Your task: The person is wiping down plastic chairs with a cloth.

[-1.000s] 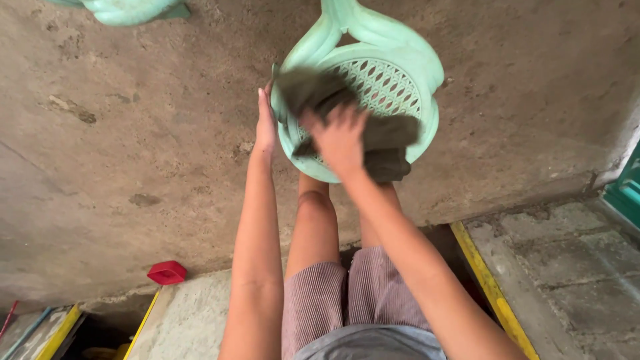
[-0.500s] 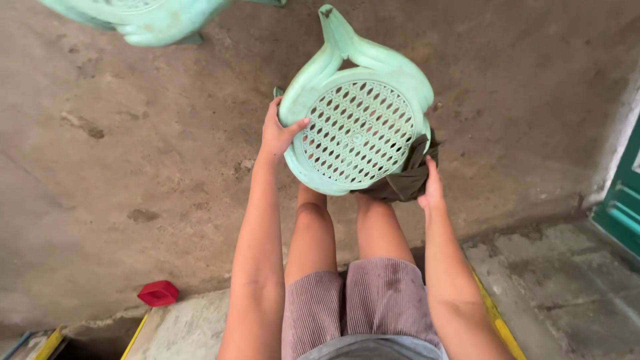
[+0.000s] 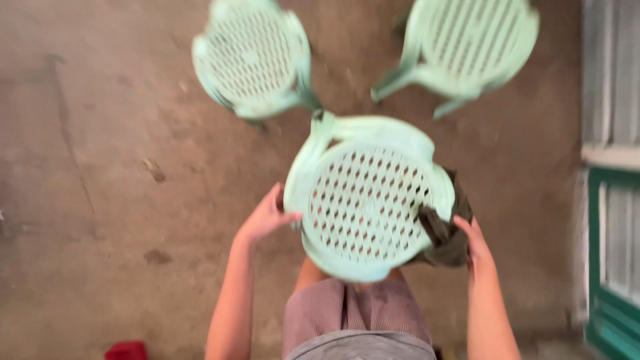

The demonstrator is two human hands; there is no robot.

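One mint-green lattice-seat stool point(image 3: 367, 207), both hands gripping

whole view motion-blurred, red object point(image 3: 125, 351) cut off at bottom edge

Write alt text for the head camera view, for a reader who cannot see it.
Seen from above, a person grips a mint-green plastic stool by its rim, left hand on one side, right hand pressing a dark cloth against the other. Two matching stools stand beyond on the concrete floor. The picture is blurred.
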